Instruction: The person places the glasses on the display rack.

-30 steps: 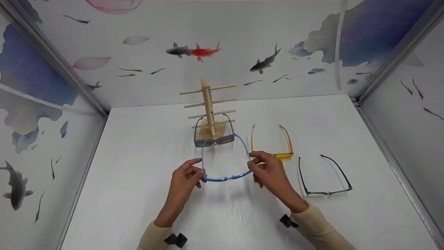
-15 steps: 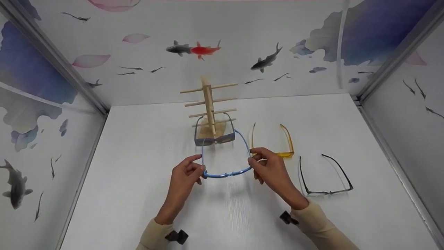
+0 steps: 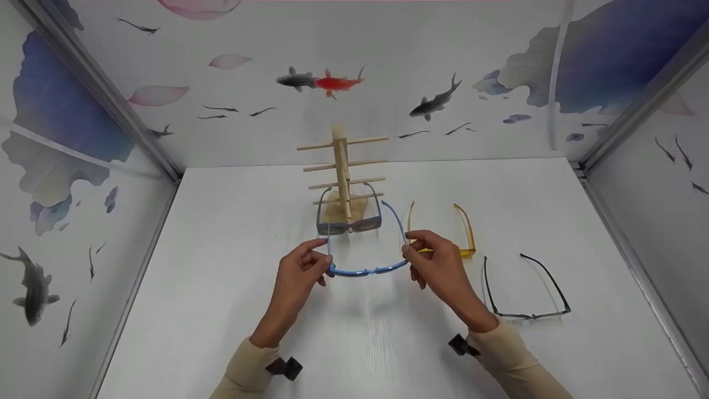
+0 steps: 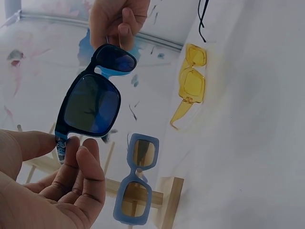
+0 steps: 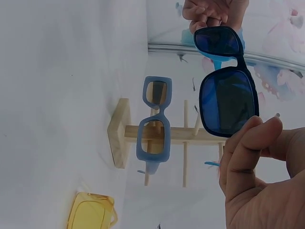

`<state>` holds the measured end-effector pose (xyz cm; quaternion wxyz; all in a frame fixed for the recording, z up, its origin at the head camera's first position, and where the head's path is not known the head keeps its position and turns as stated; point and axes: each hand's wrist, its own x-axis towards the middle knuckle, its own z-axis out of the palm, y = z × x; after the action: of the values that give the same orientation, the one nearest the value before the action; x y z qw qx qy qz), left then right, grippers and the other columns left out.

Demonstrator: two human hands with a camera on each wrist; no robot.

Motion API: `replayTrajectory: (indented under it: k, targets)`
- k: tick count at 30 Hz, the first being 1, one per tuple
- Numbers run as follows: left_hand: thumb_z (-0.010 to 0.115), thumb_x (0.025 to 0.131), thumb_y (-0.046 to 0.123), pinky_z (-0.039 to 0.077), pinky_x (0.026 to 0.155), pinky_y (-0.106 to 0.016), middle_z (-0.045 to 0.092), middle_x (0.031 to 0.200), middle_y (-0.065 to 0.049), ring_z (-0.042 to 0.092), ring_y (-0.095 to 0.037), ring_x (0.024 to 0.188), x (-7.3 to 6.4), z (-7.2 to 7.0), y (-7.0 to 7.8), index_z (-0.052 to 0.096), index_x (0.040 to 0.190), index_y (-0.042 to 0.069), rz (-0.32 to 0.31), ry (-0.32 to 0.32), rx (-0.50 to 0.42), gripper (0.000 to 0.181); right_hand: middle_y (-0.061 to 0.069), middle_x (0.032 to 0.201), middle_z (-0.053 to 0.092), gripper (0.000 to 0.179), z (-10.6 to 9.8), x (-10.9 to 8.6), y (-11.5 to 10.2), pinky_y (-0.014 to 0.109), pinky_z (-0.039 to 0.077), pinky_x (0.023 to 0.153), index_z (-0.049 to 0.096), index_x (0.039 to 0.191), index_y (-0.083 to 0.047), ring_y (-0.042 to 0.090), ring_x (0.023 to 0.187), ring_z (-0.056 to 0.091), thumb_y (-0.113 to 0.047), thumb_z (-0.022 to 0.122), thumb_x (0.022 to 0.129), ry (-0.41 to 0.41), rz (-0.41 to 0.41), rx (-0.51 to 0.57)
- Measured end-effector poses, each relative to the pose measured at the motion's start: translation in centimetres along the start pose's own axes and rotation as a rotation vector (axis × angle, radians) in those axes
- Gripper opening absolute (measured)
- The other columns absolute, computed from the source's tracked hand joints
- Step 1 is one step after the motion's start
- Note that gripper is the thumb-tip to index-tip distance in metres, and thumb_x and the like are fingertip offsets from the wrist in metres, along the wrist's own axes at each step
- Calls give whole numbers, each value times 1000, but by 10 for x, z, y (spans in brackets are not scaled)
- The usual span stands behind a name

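Blue sunglasses (image 3: 370, 272) with dark lenses (image 4: 92, 106) are held up in front of a wooden rack, temples opened toward it. My left hand (image 3: 299, 270) pinches the left temple close to its hinge. On the other side my right hand (image 3: 439, 261) pinches the right temple between thumb and fingers. Behind them, grey-blue sunglasses (image 3: 350, 226) with brownish lenses hang on the lowest rod of the wooden rack (image 3: 342, 169). Yellow glasses (image 4: 193, 83) lie on the table just beyond my right hand, partly hidden by it in the head view.
Black-framed glasses (image 3: 532, 316) lie with temples unfolded on the white table (image 3: 221, 221), to the right of my right hand. The rack's upper rods (image 3: 316, 147) stick out to both sides. Printed panels (image 3: 238, 138) enclose the table at the back and sides.
Both hands have moved slightly forward, toward the rack, with the blue sunglasses between them. The head view has shifted a little. The other glasses stay where they were.
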<state>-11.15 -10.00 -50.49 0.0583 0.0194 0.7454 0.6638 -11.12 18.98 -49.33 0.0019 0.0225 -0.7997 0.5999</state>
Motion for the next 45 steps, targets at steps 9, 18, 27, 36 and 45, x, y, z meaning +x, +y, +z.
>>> replayTrajectory:
  k: [9, 18, 27, 36, 45]
  targets:
    - [74, 106, 8, 61, 71, -26, 79, 100, -11, 75, -23, 87, 9, -3, 3, 64, 147, -3, -16, 22, -9, 44, 13, 92, 72, 26, 0, 7, -2, 24, 53, 50, 75, 130, -4, 23, 57, 63, -7, 73, 104, -11, -8, 1]
    - [73, 106, 7, 60, 69, -26, 79, 99, -9, 74, -22, 85, 16, -6, 4, 65, 146, -2, -10, 36, -5, 42, 14, 93, 73, 25, 3, 18, -2, 23, 52, 50, 74, 130, -3, 22, 59, 64, -9, 72, 105, -31, 19, 22]
    - [72, 106, 8, 59, 68, -25, 79, 100, -15, 74, -21, 83, 23, -11, 1, 65, 147, -5, 16, 38, 16, 43, 14, 93, 74, 27, 6, 28, -4, 24, 53, 49, 73, 130, -1, 28, 58, 65, -10, 72, 105, -40, -10, 15]
    - [72, 106, 10, 60, 69, -27, 79, 97, -8, 74, -22, 84, 32, -12, 7, 66, 146, -3, 0, 54, 40, 42, 14, 93, 74, 27, 5, 36, -5, 23, 53, 50, 73, 132, -2, 29, 58, 65, -9, 71, 105, -50, -23, 20]
    - [72, 106, 7, 59, 68, -25, 79, 98, -13, 74, -21, 84, 40, -15, 7, 65, 146, -4, 20, 55, 45, 42, 14, 93, 74, 28, 5, 47, -8, 23, 54, 52, 72, 133, -3, 26, 60, 65, -12, 71, 106, -56, -33, 1]
